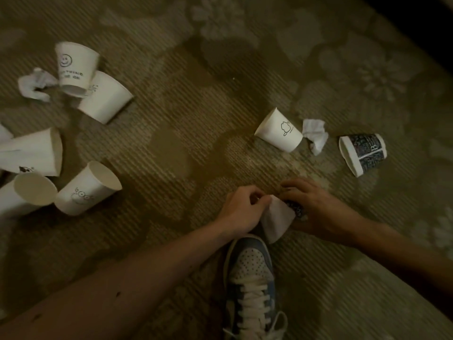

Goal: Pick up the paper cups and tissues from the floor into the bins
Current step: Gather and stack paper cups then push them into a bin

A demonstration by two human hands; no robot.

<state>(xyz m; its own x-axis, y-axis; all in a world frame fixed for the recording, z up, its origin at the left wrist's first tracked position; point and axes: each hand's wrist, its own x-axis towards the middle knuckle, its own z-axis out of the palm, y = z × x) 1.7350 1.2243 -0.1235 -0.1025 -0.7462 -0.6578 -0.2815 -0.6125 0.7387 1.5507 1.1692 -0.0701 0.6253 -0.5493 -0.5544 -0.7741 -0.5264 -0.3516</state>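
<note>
My left hand (241, 209) pinches the rim of a white paper cup (277, 220) low over the carpet, just past my shoe. My right hand (316, 207) curls around a dark printed cup (295, 209) that is pressed against the white one. Ahead on the carpet lie a white cup with a small drawing (278, 131), a crumpled tissue (315, 137) and a dark patterned cup (362, 153). At the left lie several white cups, among them a smiley cup (74, 68) and one on its side (87, 188), plus another crumpled tissue (35, 84).
A patterned olive carpet (196, 119) covers the floor. My blue and white sneaker (251, 278) stands right under the hands. A dark edge (421, 23) runs along the upper right corner. No bin is in view.
</note>
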